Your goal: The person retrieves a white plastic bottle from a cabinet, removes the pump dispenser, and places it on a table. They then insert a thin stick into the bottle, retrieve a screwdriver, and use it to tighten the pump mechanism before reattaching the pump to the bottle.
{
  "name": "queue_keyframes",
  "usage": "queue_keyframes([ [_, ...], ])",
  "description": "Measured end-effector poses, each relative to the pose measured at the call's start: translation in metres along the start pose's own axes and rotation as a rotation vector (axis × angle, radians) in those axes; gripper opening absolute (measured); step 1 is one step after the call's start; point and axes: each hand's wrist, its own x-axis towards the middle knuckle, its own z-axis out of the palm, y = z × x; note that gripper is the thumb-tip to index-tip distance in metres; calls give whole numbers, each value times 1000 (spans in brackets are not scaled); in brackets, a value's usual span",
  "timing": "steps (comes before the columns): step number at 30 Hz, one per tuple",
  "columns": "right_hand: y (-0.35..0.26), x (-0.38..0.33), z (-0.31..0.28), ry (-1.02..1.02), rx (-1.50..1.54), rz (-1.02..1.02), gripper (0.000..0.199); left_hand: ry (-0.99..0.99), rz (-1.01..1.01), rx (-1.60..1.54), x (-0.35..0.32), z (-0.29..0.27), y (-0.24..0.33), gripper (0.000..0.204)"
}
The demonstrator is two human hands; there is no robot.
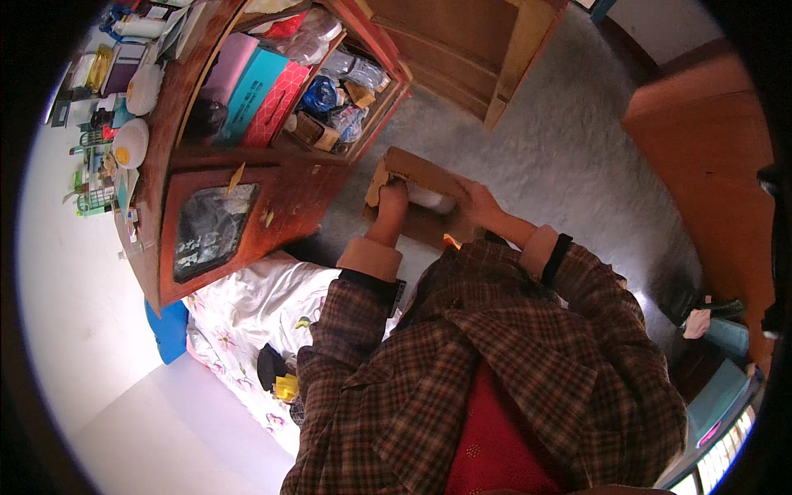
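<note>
Box (422, 171): brown cardboard, open toward the wearer, in front of the body over the grey floor (569, 157), its long side running from upper left to lower right.
Left hand (394, 198): reaches into the left part of the box, fingers bent down out of sight; I cannot tell how far they are open or whether they have hold of anything.
Right hand (485, 205): touches the right end of the box, fingers partly hidden against the edge; how tightly they close there I cannot tell.
White thing (431, 200): inside the box, between the two hands, too blurred to name.
Jacket (412, 371): brown plaid, tan cuffs turned back, over a red top (499, 437).
Cabinet (305, 186): reddish wood, to the left of the box, its upper compartment open.
Shelf load: pink box (229, 66), teal box (253, 92) and red box (276, 103) side by side, with a blue bag (319, 95) and clear plastic near them.
Cabinet top: crowded with small items, among them two white round pieces (132, 142).
Sheet (264, 289): white, flowered, below the cabinet, a yellow thing (286, 388) on it.
Right side: wooden furniture (701, 140), well apart from the box.
</note>
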Motion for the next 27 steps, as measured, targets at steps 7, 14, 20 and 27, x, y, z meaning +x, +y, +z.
queue_keyframes([
  [7,-1,17,-11,-84,49,117,33,-67,3,-340,5,-2,6,41],
  [14,-16,22,-20,107,49,46,34,-431,334,-442,-11,13,15,58],
  [20,-28,26,-25,95,88,198,37,-299,798,299,-38,4,28,85],
  [27,-34,16,-22,273,113,91,36,-219,996,683,-67,-2,47,81],
])
